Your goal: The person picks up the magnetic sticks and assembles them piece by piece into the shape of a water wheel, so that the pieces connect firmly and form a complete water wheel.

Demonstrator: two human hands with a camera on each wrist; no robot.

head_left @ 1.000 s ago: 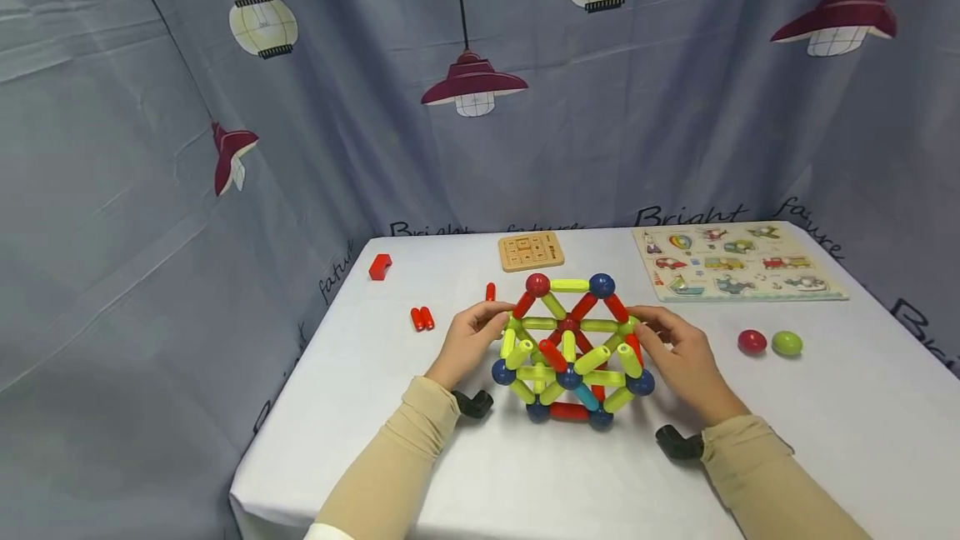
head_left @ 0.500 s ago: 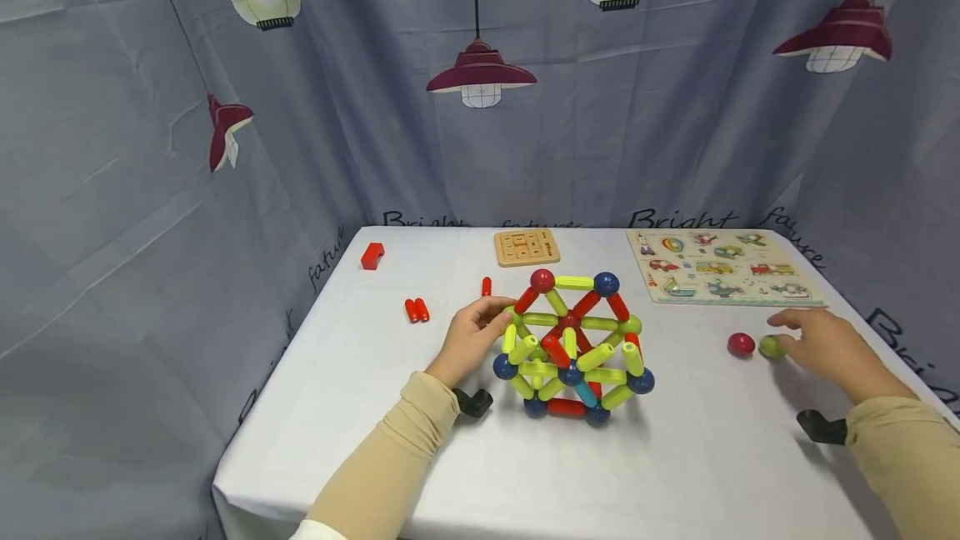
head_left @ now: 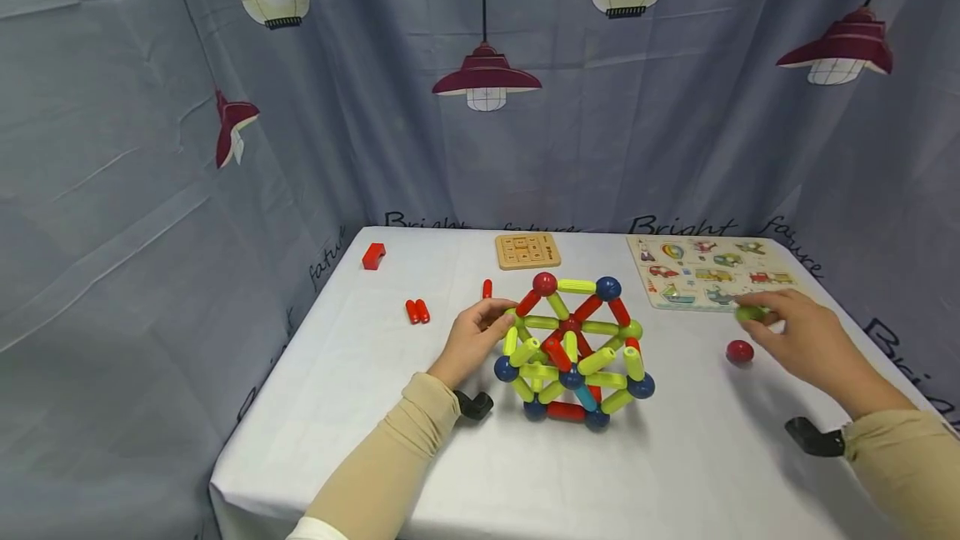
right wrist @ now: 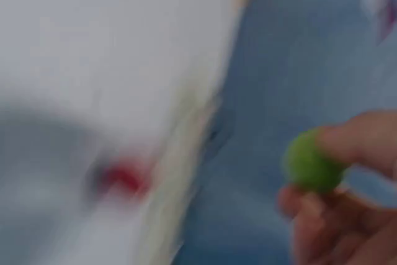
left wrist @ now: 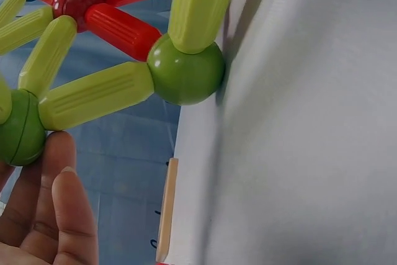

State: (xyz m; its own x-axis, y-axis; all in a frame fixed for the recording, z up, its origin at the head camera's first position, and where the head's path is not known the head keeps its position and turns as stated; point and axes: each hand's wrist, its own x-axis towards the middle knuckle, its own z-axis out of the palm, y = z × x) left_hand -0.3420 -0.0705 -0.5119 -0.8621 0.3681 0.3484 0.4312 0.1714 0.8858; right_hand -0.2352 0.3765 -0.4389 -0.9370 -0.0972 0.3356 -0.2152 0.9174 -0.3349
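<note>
A frame of magnetic sticks and balls (head_left: 572, 326) in yellow-green, red and blue stands on the white table. My left hand (head_left: 472, 340) grips it at the upper left, fingertips around a green corner ball (left wrist: 22, 130) in the left wrist view. Off to the right, my right hand (head_left: 806, 344) pinches a loose green ball (right wrist: 310, 162) between thumb and fingers, lifted above the table. A loose red ball (head_left: 739, 352) lies on the cloth just left of that hand. Part of the green ball is hidden by the fingers.
At the back right lies a picture puzzle board (head_left: 712, 273); a small wooden number board (head_left: 528, 251) lies at back centre. Red sticks (head_left: 417, 312) and a red arch block (head_left: 373, 256) are on the left. A grey curtain (head_left: 585, 148) hangs behind the table.
My right hand left the frame's right side, reached right to the loose green ball, took hold of it and raised it leftward. My left hand stays at the frame.
</note>
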